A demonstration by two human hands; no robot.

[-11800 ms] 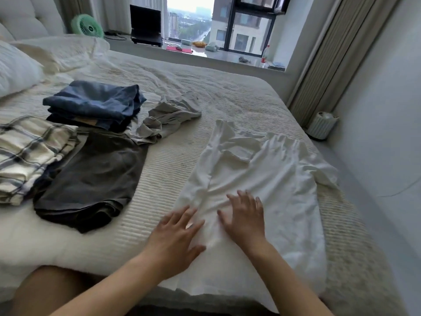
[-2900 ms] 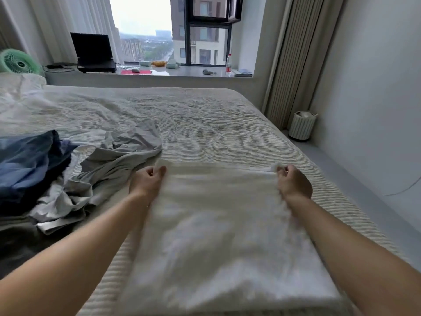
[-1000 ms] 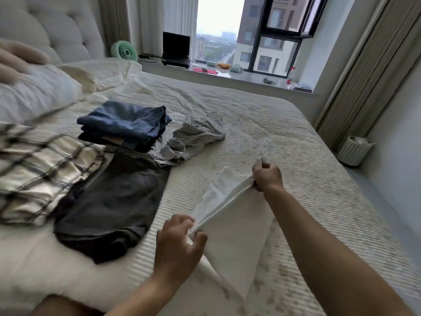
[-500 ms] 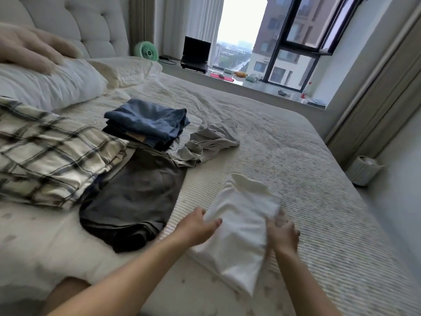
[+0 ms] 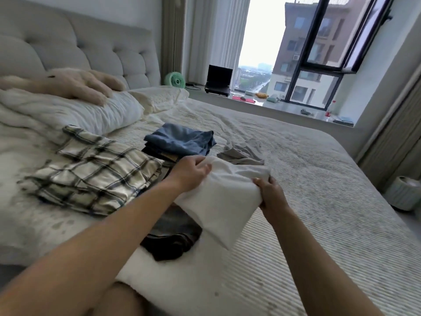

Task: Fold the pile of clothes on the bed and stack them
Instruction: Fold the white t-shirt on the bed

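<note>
I hold a folded white garment (image 5: 224, 197) above the bed (image 5: 307, 179), over a dark grey garment (image 5: 173, 238) that it partly hides. My left hand (image 5: 190, 173) grips its far left edge and my right hand (image 5: 271, 192) grips its right side. A folded plaid shirt (image 5: 91, 172) lies to the left. Folded blue jeans (image 5: 180, 140) sit behind it on a darker item. A crumpled grey garment (image 5: 242, 151) lies unfolded just beyond the white one.
White pillows (image 5: 75, 112) and a plush toy (image 5: 75, 84) lie at the headboard on the left. The window sill holds a green fan (image 5: 175, 80) and a laptop (image 5: 218, 79). A small ribbed bin (image 5: 404, 192) stands on the floor to the right of the bed.
The white garment went from spread flat to folded small. Since half a second ago, both hands have lifted it and carried it left, over the dark grey garment.
</note>
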